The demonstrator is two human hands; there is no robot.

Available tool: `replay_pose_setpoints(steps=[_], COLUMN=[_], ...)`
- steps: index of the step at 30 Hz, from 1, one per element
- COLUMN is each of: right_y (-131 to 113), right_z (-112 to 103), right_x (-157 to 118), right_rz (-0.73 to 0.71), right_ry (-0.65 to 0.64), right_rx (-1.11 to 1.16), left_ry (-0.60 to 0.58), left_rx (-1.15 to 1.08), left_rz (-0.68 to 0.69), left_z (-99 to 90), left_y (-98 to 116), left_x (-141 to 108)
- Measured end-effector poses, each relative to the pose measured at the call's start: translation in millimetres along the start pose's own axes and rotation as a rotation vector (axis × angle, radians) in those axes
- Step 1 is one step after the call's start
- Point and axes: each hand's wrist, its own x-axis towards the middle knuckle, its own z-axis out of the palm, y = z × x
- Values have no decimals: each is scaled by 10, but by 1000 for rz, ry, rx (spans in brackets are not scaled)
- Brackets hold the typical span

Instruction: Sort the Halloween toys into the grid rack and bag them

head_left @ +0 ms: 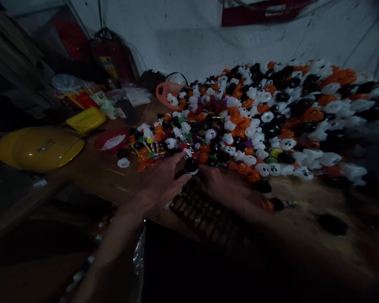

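Observation:
A small black-topped toy piece (191, 165) with a white lower part sits between my two hands. My left hand (164, 179) has its thumb and fingers around its left side, closed on it. On the other side, my right hand (213, 181) reaches in with its fingertips near the piece; they are dark and blurred, so their grip is unclear. Below both hands lies a black grid tray (202, 214). Just beyond them spreads a large heap of orange, white and black toy figures (240, 126).
An orange scoop (173, 94) lies at the heap's back left. A red bowl (110, 141), a yellow container (86, 120) and a yellow helmet-like object (41, 147) are at the left. A black disc-like object (332, 224) lies on the wooden table (303, 198) at the right.

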Motion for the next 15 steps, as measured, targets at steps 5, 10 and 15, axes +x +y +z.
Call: replay_pose_setpoints(steps=[5,10,15], right_y=[28,-31,-108], right_z=[16,-5,-36], right_x=[9,18,17], right_rz=[-10,-3,6], right_ry=[3,27,9], right_rx=[-14,-30,-31], left_ry=[-50,-53,2], left_rx=[-14,-7,10], left_rz=[75,159,119], left_z=[-29,83,220], left_y=[-11,-59,-90], left_x=[170,209,243])
